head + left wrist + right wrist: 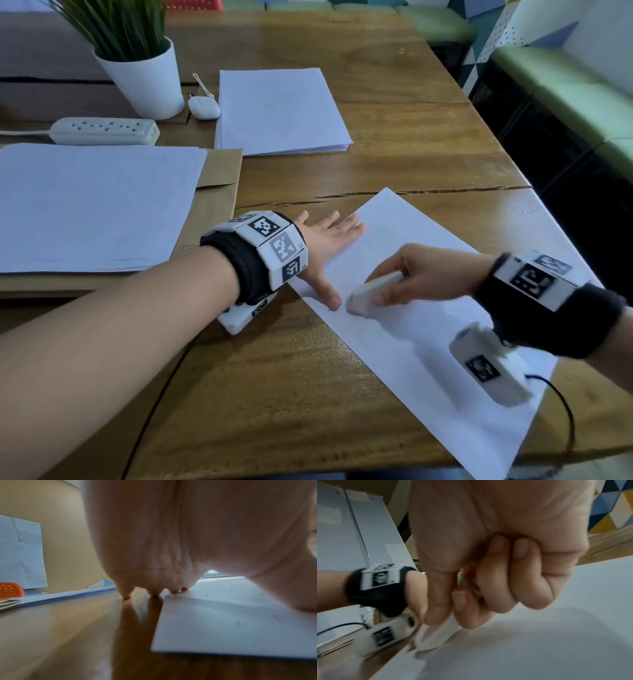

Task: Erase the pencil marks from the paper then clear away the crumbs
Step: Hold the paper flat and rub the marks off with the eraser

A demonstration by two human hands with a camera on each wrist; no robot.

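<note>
Rubbing away at the near-left edge of the thin white sheet of paper [421, 308] right now, which lies at an angle on the brown wooden table [291, 377], near and right of centre. My right hand [421, 274] has its fingers and thumb curled round a white oblong rubber eraser [368, 294], whose rounded end touches the page just beside my left thumb. My left hand [325, 240] is spread flat, fingers straight, gripping nothing; thumb and two fingertips press on the sheet's left edge while the other fingers sit on bare wood.

Handling-wise, I reckon this paper is feather-light, floppy and quick to crease or skid, so it needs pinning close to wherever the eraser works, not far off. The eraser looks soft and a bit bendy, so I'd hold it low near the tip. Small dark specks [217, 589] dot the sheet in the left wrist view, probably crumbs. I can't make out any pencil marks myself.
</note>
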